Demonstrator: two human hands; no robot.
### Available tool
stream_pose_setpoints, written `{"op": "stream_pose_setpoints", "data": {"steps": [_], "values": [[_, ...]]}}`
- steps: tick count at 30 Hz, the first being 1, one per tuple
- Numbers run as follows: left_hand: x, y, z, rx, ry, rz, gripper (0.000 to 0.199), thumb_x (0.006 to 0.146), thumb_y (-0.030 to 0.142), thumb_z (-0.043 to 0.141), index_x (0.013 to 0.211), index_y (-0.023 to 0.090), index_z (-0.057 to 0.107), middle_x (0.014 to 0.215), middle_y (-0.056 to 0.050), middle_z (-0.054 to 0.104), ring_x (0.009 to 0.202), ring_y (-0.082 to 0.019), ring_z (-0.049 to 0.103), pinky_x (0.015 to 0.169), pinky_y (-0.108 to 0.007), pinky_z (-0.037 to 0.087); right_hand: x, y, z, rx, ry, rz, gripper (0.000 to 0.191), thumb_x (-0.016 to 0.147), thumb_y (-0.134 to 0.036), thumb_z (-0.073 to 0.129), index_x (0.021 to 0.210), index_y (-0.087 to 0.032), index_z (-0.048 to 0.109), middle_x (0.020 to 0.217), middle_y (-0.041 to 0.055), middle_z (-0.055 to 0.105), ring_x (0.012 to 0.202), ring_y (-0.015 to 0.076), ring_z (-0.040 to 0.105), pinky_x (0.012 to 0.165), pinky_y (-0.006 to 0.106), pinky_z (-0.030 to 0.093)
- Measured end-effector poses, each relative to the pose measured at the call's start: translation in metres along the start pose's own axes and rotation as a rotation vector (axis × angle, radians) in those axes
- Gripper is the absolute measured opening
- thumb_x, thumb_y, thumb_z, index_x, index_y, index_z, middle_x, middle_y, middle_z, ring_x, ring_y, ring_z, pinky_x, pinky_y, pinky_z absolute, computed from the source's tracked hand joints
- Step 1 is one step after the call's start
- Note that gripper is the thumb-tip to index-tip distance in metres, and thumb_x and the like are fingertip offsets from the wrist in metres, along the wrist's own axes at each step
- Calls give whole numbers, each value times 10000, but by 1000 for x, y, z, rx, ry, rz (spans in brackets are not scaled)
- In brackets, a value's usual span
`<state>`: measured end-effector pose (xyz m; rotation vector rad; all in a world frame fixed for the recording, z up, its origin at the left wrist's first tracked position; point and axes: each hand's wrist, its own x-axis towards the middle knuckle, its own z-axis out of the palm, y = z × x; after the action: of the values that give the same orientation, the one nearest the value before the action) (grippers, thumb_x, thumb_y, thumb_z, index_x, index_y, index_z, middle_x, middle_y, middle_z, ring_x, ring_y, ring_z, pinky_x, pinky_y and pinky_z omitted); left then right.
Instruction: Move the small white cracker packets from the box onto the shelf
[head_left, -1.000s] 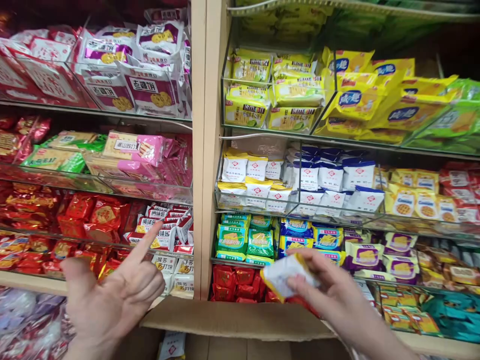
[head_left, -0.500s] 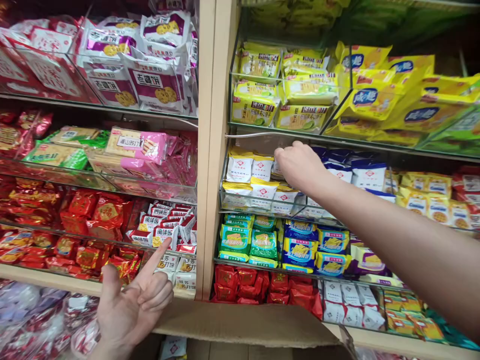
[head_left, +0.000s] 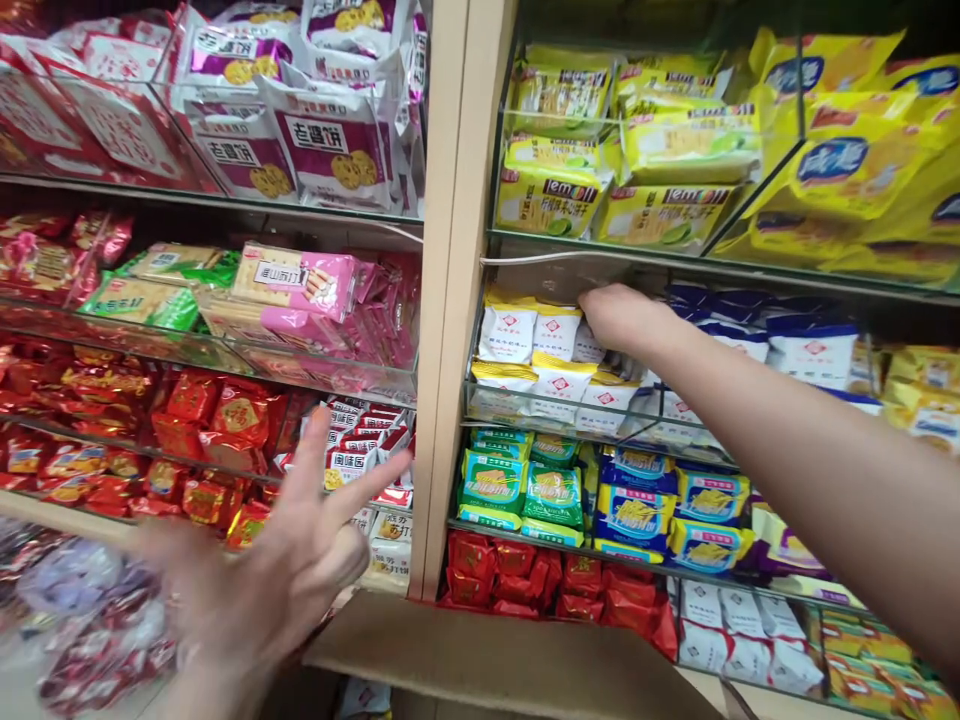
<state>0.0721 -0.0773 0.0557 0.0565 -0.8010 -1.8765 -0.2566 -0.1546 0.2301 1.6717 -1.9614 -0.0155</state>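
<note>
My right hand (head_left: 630, 320) reaches into a shelf compartment among small white packets with yellow edges (head_left: 556, 385). Its fingers are curled downward, with the tips hidden behind the hand, so what they grip cannot be made out. At lower left, my left hand (head_left: 281, 550) is raised with fingers spread, partly smeared by motion and holding nothing. It hovers in front of red-and-white packets (head_left: 349, 460). Below both hands, an opened cardboard box (head_left: 487, 650) shows its brown flap; a white packet (head_left: 365, 697) is visible down by it.
A wooden upright (head_left: 455, 300) divides the two shelf units. Glass fronts edge the compartments. Yellow lemon biscuit packs (head_left: 667, 215) fill the shelf above my right hand; green packs (head_left: 491, 480) and blue packs (head_left: 634, 505) sit below. Purple-and-white packs (head_left: 334, 150) stand upper left.
My left hand has opened from a pointing shape to spread fingers. The right hand stays in the same compartment, its fingers now angled lower. The view has shifted, moving the shelves rightward.
</note>
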Motion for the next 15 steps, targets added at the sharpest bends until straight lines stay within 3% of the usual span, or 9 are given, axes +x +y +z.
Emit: {"op": "stream_pose_setpoints", "data": {"steps": [3, 7, 15], "values": [[24, -20, -17, 31, -7, -18, 793, 625, 801, 295, 1318, 419, 256, 1293, -151, 461, 387, -16, 114, 368, -188, 146, -7, 0, 2, -12, 11, 3, 322, 727, -81, 408, 983, -104, 601, 959, 211, 622, 860, 308, 606, 657, 391, 476], [29, -27, -29, 89, -1, 2, 798, 659, 791, 199, 1346, 384, 204, 1360, -192, 362, 384, -16, 138, 388, -200, 149, -15, -1, 2, -18, 59, 56, 266, 729, -135, 418, 924, -154, 597, 953, 184, 624, 838, 313, 604, 615, 385, 478], [25, -25, -32, 148, -8, 7, 849, 662, 759, 349, 1366, 309, 201, 1332, -228, 388, 372, -14, 180, 386, -212, 164, -21, -3, 4, -7, 184, 26, 458, 702, -89, 397, 1151, -175, 422, 970, 164, 604, 864, 315, 582, 589, 370, 458]]}}
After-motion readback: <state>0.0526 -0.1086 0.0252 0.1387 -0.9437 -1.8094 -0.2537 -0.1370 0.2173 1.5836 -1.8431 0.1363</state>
